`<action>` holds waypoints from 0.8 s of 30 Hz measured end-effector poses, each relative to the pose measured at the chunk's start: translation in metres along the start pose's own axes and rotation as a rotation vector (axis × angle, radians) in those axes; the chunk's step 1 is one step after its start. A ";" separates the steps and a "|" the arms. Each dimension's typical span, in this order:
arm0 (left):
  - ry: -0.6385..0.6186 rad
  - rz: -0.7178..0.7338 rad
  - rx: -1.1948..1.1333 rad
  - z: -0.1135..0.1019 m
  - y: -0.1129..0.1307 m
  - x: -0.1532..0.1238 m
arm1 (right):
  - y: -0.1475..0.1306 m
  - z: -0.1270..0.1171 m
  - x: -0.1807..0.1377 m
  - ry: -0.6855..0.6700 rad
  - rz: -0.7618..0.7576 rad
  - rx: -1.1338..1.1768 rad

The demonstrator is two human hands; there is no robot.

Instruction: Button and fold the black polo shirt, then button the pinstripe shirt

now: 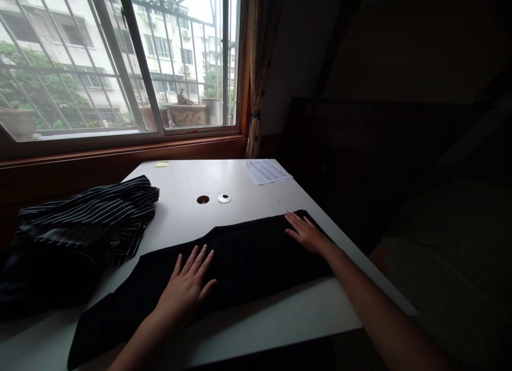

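A long black garment (248, 259) lies folded flat across the white table (192, 216), running from the near left corner toward the right edge. My left hand (188, 285) rests palm down on its middle, fingers spread. My right hand (306, 233) lies flat on the garment's right end, fingers stretched toward the left. Neither hand holds anything.
A pile of black clothes with white stripes (88, 221) sits at the table's left. A cable hole (202, 199) and its round cap (224, 198) are behind the garment. A printed sheet (267, 171) and a yellow note (161, 164) lie near the window (120, 61). Dark furniture stands to the right.
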State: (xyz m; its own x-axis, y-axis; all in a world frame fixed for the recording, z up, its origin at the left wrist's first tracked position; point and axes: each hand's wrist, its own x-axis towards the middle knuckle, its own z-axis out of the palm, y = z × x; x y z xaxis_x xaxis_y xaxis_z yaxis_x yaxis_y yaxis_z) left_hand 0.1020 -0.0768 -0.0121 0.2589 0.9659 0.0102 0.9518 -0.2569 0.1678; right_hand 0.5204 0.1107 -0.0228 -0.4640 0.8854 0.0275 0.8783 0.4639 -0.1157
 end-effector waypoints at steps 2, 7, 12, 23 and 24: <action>0.000 -0.007 0.001 0.000 0.002 0.001 | 0.023 0.003 0.004 0.001 0.094 -0.027; 0.015 -0.033 0.017 0.001 0.003 0.000 | 0.040 0.012 0.016 0.000 0.175 -0.044; 0.018 -0.034 0.013 0.002 0.001 0.000 | 0.044 0.014 0.020 0.014 0.194 -0.032; 0.064 -0.022 0.031 0.006 0.001 -0.001 | 0.052 0.019 0.023 0.053 0.263 -0.042; 0.065 -0.022 0.034 0.006 0.001 -0.001 | 0.053 0.019 0.024 0.053 0.270 -0.042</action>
State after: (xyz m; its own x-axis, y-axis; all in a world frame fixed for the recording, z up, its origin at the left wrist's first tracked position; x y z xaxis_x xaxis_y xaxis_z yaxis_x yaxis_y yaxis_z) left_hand 0.1031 -0.0784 -0.0177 0.2272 0.9713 0.0708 0.9625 -0.2350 0.1355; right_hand 0.5534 0.1561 -0.0474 -0.2071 0.9768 0.0537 0.9738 0.2111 -0.0843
